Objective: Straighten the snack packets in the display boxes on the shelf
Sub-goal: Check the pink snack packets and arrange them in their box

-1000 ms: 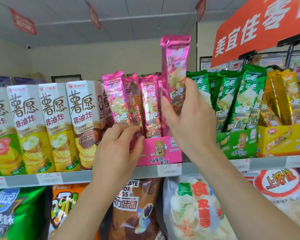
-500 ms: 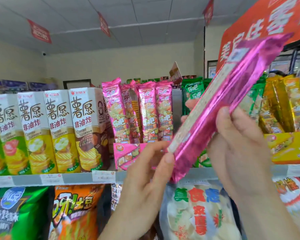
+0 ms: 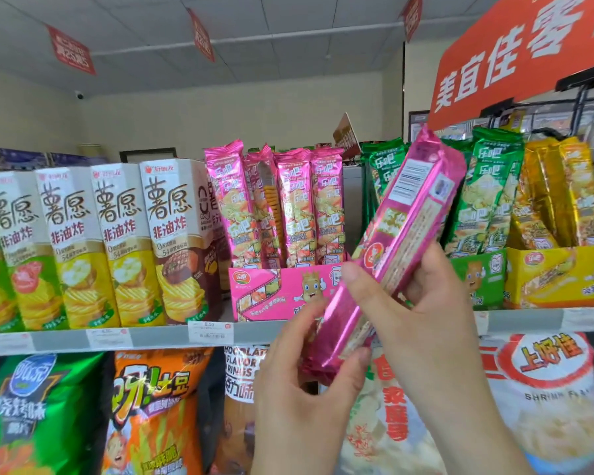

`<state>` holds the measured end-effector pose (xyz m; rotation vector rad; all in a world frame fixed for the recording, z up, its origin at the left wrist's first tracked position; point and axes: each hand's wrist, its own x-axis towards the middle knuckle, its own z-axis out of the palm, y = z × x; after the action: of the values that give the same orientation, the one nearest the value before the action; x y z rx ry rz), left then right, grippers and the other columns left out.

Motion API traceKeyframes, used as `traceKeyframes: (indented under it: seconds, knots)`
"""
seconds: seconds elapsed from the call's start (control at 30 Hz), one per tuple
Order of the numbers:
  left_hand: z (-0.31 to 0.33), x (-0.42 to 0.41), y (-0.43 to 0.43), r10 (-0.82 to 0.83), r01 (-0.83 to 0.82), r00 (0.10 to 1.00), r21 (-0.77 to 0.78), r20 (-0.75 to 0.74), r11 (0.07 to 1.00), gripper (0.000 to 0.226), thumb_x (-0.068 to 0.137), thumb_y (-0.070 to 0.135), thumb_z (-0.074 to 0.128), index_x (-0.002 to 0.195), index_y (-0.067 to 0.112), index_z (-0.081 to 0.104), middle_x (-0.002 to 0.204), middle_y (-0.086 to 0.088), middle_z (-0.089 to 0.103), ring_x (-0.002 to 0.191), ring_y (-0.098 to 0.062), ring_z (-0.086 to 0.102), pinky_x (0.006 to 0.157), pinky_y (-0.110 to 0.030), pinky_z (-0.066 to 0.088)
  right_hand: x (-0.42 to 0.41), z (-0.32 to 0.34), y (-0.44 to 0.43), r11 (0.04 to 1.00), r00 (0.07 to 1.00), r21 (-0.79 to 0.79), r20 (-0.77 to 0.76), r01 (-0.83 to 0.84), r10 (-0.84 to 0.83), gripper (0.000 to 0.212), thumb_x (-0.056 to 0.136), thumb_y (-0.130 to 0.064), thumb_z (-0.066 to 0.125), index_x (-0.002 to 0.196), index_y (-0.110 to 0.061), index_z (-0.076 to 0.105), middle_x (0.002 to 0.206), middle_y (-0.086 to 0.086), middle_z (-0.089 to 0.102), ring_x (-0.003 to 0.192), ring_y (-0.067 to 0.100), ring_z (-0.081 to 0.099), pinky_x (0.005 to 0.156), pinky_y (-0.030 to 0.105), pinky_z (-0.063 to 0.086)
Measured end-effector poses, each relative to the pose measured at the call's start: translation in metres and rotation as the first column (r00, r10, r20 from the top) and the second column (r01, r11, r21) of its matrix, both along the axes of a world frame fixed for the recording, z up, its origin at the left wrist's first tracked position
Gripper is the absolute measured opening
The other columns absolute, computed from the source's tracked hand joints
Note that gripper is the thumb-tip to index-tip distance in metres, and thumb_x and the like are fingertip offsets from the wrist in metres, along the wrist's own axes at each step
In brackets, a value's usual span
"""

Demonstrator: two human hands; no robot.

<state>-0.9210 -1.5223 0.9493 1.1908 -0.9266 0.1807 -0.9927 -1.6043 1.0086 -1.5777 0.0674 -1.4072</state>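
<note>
From the head camera, both hands hold one long pink snack packet (image 3: 402,234) out in front of the shelf, tilted with its top end leaning up to the right and its back label side showing. The right hand (image 3: 422,317) is wrapped around its middle, thumb across the front; the left hand (image 3: 309,382) pinches the bottom end between thumb and fingers. Behind them, the pink display box (image 3: 271,293) sits on the grey shelf edge (image 3: 151,337) with four pink packets standing upright in it. To its right stand a green display box (image 3: 480,275) and a yellow display box (image 3: 559,275), both filled with packets that lean somewhat. Tall white chip cartons (image 3: 117,241) line the shelf to the left, and large snack bags fill the shelf below. An orange sign (image 3: 515,53) hangs upper right beneath a tiled ceiling with small red pennants.
</note>
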Motion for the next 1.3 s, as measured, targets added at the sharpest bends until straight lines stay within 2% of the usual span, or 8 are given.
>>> traceKeyframes:
  seconds: [0.17, 0.3, 0.5, 0.6, 0.7, 0.9, 1.13, 1.3]
  knots:
    - [0.004, -0.001, 0.013, -0.264, 0.264, 0.963, -0.02, -0.05, 0.964, 0.043, 0.072, 0.06, 0.073, 0.112, 0.044, 0.066, 0.109, 0.001, 0.072, 0.096, -0.016, 0.07, 0.076, -0.025, 0.055, 0.003, 0.001, 0.0, 0.937, 0.937, 0.042, 0.05, -0.348, 0.346, 0.054, 0.082, -0.015, 0.067, 0.133, -0.027, 0.051, 0.105, 0.002, 0.074, 0.097, 0.018, 0.071, 0.074, 0.029, 0.058]
    - [0.008, 0.001, 0.021, -0.374, 0.369, 0.914, -0.061, -0.158, 0.927, 0.037, 0.07, 0.039, 0.072, 0.107, 0.038, 0.067, 0.09, -0.014, 0.074, 0.069, -0.023, 0.07, 0.065, -0.026, 0.056, 0.004, -0.001, -0.001, 0.849, 0.854, 0.092, 0.041, -0.521, 0.519, 0.058, 0.084, -0.015, 0.062, 0.137, -0.033, 0.047, 0.115, 0.008, 0.072, 0.11, 0.028, 0.067, 0.079, 0.033, 0.059]
    - [-0.001, 0.004, 0.021, -0.175, 0.161, 0.969, -0.094, -0.172, 0.982, 0.042, 0.068, 0.02, 0.074, 0.109, 0.025, 0.07, 0.093, 0.001, 0.077, 0.082, -0.012, 0.073, 0.068, -0.018, 0.055, 0.012, -0.003, 0.007, 0.963, 0.955, -0.016, -0.134, -0.268, 0.264, 0.037, 0.087, -0.029, 0.056, 0.123, -0.034, 0.06, 0.115, -0.004, 0.069, 0.105, 0.009, 0.066, 0.09, 0.032, 0.053]
    - [-0.006, 0.008, 0.025, 0.046, -0.046, 0.999, -0.011, -0.006, 0.999, 0.049, 0.069, 0.029, 0.074, 0.115, 0.043, 0.066, 0.102, 0.021, 0.073, 0.092, 0.0, 0.07, 0.074, -0.013, 0.052, 0.016, -0.005, 0.012, 0.991, 0.977, -0.053, -0.177, -0.127, 0.116, 0.038, 0.084, -0.047, 0.061, 0.121, -0.036, 0.06, 0.117, 0.008, 0.063, 0.103, 0.016, 0.065, 0.091, 0.042, 0.053]
    - [-0.005, 0.009, 0.031, 0.156, -0.176, 0.972, 0.107, 0.175, 0.979, 0.051, 0.071, 0.052, 0.066, 0.119, 0.053, 0.05, 0.105, 0.027, 0.067, 0.09, 0.005, 0.067, 0.073, -0.01, 0.049, 0.02, -0.008, 0.014, 0.99, 0.989, -0.025, -0.063, -0.136, 0.134, 0.031, 0.093, -0.021, 0.063, 0.123, -0.028, 0.06, 0.105, 0.002, 0.072, 0.094, 0.016, 0.07, 0.08, 0.036, 0.057]
    - [0.002, 0.013, 0.037, -0.238, 0.252, 0.965, 0.145, -0.106, 0.957, 0.049, 0.083, 0.046, 0.063, 0.128, 0.056, 0.046, 0.09, 0.005, 0.072, 0.067, -0.003, 0.062, 0.063, -0.02, 0.052, 0.02, -0.017, 0.014, 0.946, 0.943, 0.037, -0.083, -0.321, 0.323, 0.042, 0.096, -0.012, 0.053, 0.137, -0.023, 0.052, 0.12, 0.002, 0.07, 0.109, 0.024, 0.066, 0.094, 0.047, 0.052]
    - [0.006, 0.012, 0.036, -0.285, 0.302, 0.948, 0.121, -0.141, 0.946, 0.03, 0.08, 0.04, 0.056, 0.109, 0.037, 0.059, 0.085, 0.02, 0.073, 0.068, 0.009, 0.063, 0.058, -0.007, 0.046, 0.015, -0.023, 0.015, 0.945, 0.936, 0.013, -0.134, -0.328, 0.326, 0.045, 0.098, -0.009, 0.051, 0.141, -0.02, 0.048, 0.124, -0.001, 0.068, 0.116, 0.018, 0.063, 0.1, 0.039, 0.05]
    - [0.01, 0.014, 0.034, -0.27, 0.28, 0.959, 0.138, -0.084, 0.95, 0.018, 0.086, 0.054, 0.052, 0.1, 0.052, 0.064, 0.086, 0.023, 0.072, 0.071, 0.009, 0.062, 0.059, -0.003, 0.046, 0.012, -0.031, 0.016, 0.958, 0.95, -0.068, -0.162, -0.28, 0.266, 0.043, 0.098, -0.014, 0.053, 0.14, -0.023, 0.049, 0.124, -0.005, 0.068, 0.116, 0.012, 0.063, 0.098, 0.027, 0.049]
